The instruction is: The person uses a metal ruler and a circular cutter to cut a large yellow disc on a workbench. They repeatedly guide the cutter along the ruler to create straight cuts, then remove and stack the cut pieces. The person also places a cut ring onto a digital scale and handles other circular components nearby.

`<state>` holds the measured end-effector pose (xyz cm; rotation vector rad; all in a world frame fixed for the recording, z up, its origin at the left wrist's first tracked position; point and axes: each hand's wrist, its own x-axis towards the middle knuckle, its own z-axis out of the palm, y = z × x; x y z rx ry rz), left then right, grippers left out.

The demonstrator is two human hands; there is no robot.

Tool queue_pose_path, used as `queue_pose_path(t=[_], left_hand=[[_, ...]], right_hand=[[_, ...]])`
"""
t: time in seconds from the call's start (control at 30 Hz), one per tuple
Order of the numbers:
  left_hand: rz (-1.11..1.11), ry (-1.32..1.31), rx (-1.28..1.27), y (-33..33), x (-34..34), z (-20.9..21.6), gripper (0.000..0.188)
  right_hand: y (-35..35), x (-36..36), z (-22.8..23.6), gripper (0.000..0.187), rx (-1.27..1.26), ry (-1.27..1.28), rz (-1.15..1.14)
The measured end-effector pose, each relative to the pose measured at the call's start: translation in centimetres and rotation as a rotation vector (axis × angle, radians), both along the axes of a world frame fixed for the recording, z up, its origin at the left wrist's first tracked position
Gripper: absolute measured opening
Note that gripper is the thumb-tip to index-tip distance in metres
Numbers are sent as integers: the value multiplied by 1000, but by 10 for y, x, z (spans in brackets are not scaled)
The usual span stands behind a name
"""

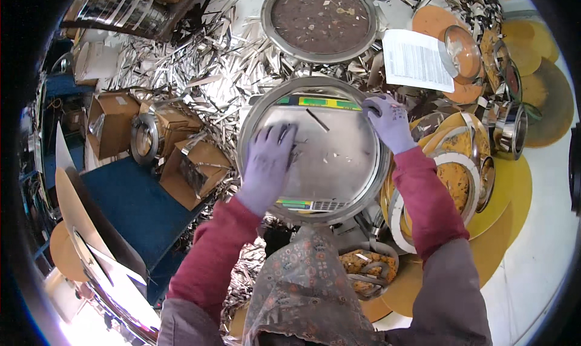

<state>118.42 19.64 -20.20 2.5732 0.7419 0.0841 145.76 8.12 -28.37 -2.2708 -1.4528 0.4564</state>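
A large grey metal ring (249, 119) surrounds the flat metal plate (339, 173) of a weighing scale. Green and yellow panels (330, 103) of the scale show at its far and near edges. My left hand (268, 161), in a lilac glove, is over the plate's left side with its fingers stretched forward, slightly blurred. My right hand (391, 123), gloved alike, has its fingers curled over the ring's upper right rim. A thin dark strip (318, 120) lies on the plate, with several small flakes (334, 155) near the middle.
Loose metal strips (181, 68) cover the bench at the far left. Beyond the scale lies a round ringed disc (321, 19). A printed sheet (416, 58), yellow discs (499, 195) and metal rings (511, 131) crowd the right. Open cardboard boxes (193, 170) stand on the left.
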Motion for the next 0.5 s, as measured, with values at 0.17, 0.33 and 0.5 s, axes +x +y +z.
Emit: queue_pose_path(t=[0.17,0.33,0.5], left_hand=[[-64,-76,231,42,99,-62,50],[-79,-200,60,51,118,-87,36],[-142,-216,71,60,115,-91,37]], right_hand=[[-5,-14,-5,31,164,8,-41],[-6,-14,-14,30,211,-7,-123],[5,-14,-4,29,146,-67,-111]])
